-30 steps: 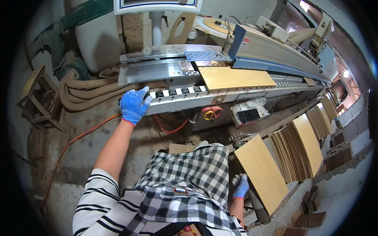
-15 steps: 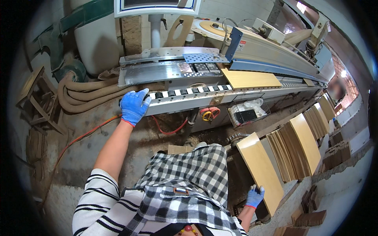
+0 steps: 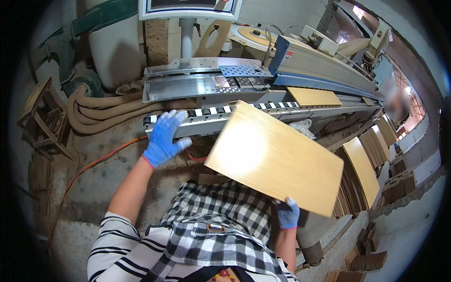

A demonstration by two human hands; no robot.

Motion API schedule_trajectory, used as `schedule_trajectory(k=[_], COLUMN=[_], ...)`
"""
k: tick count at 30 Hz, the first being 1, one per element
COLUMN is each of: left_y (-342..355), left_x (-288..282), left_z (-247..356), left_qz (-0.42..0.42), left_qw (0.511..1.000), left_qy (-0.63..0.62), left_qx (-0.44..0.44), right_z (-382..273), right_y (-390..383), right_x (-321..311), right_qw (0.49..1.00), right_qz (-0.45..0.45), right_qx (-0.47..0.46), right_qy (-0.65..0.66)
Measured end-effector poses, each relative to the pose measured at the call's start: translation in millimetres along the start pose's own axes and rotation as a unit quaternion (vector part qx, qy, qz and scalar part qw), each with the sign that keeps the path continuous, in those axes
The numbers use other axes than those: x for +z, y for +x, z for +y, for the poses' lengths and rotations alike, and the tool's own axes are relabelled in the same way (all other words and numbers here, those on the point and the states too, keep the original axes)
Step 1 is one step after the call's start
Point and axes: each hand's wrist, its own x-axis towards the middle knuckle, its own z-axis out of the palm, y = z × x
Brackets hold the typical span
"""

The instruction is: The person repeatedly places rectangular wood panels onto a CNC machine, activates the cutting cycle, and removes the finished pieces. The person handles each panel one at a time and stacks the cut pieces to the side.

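Board (image 3: 277, 162) swung leftward, right hand (image 3: 288, 214) gripping its edge, left hand (image 3: 164, 140) spread.

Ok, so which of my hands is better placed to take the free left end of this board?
Probably your left hand: it is open, holds nothing and is just left of the board. Your right hand already grips the board's near edge, toward the other end.

There are 2 gloved hands (image 3: 164, 139) (image 3: 287, 214), 1 held board (image 3: 279, 160), 1 wooden stool (image 3: 34, 100) and 1 screen (image 3: 181, 3)
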Motion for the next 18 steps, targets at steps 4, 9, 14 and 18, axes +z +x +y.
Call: schedule_trajectory(k=[4, 9, 14, 18], left_y=[-27.8, -67.1, -75.7, -66.0], left_x=[-29.9, -43.0, -50.9, -38.5], left_z=[34.9, 12.1, -23.1, -50.0], left_qz=[-0.068, -0.06, 0.021, 0.053], left_qw=[0.995, 0.993, 0.989, 0.986], left_qy=[0.001, 0.105, 0.136, 0.142], left_qx=[0.066, -0.009, -0.05, -0.075], right_z=[34.1, 61.7, 100.3, 100.5], right_y=[55.2, 96.7, 130.0, 132.3], right_x=[61.6, 151.4, 197.6, 199.8], right_qw=[0.991, 0.95, 0.939, 0.93], right_qz=[-0.093, -0.21, -0.261, -0.28], right_qx=[0.089, 0.227, 0.224, 0.217], right_qy=[-0.025, -0.052, 0.011, 0.1])
